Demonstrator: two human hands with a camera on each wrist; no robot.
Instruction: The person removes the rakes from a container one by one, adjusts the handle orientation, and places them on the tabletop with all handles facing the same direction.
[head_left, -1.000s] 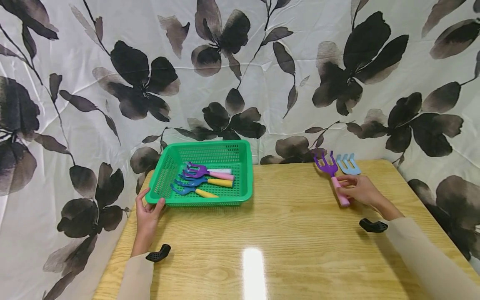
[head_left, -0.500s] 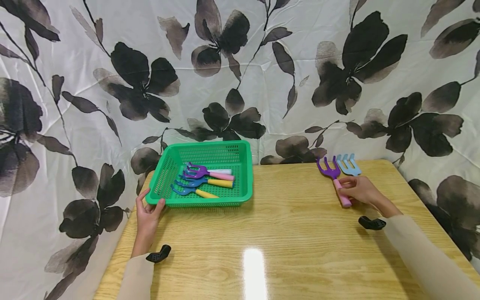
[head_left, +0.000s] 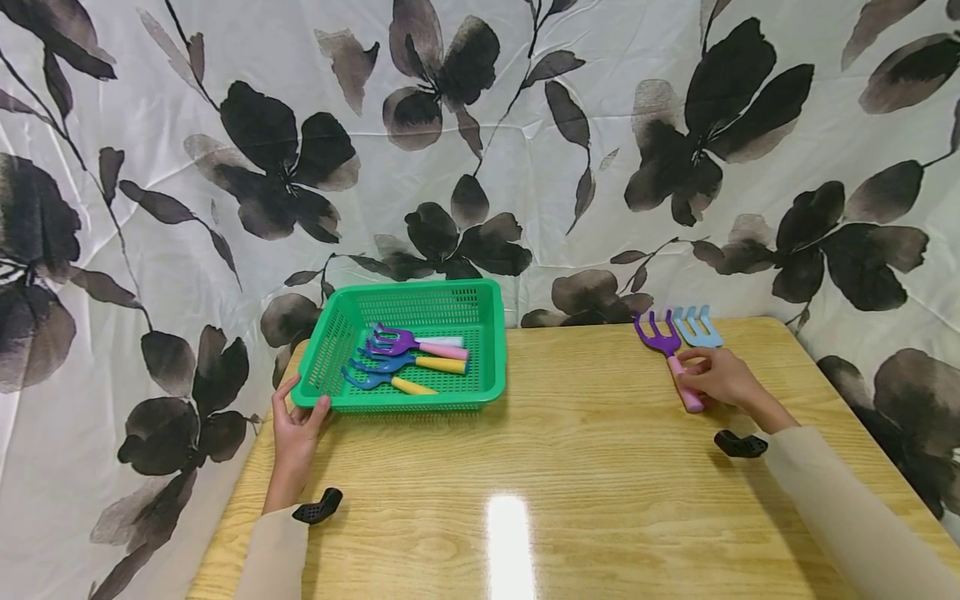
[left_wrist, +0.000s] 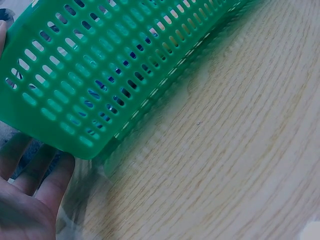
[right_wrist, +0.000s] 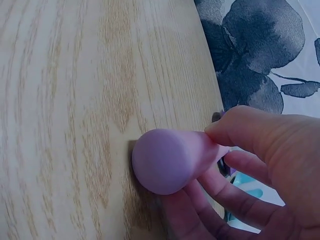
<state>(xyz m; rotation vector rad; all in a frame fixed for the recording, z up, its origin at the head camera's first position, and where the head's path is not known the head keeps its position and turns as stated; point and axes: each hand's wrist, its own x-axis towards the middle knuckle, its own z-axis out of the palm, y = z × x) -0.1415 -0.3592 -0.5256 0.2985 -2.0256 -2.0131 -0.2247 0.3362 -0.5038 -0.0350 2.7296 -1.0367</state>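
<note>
My right hand [head_left: 722, 377] pinches the pink handle of a purple toy garden fork [head_left: 662, 343] at the table's back right. In the right wrist view, the rounded end of the pink handle [right_wrist: 161, 161] sits low over the wood, thumb on one side and fingers on the other. Beside the purple fork lies a light blue fork [head_left: 700, 328], its lower part hidden by this hand. On the left, my left hand [head_left: 294, 437] holds the front left corner of a green mesh basket [head_left: 405, 402], its thumb at the rim. The left wrist view shows fingers [left_wrist: 59, 177] under that corner.
Several toy forks lie in the basket: a purple one [head_left: 397, 342] with a pink handle, blue ones with yellow handles [head_left: 441, 365], and a white handle behind. The wooden table [head_left: 570, 467] backs onto a floral cloth [head_left: 570, 192].
The purple fork's head has come down and slightly right, nearer the light blue fork, while my right hand keeps its pinch on the handle. My left hand and the basket stay put.
</note>
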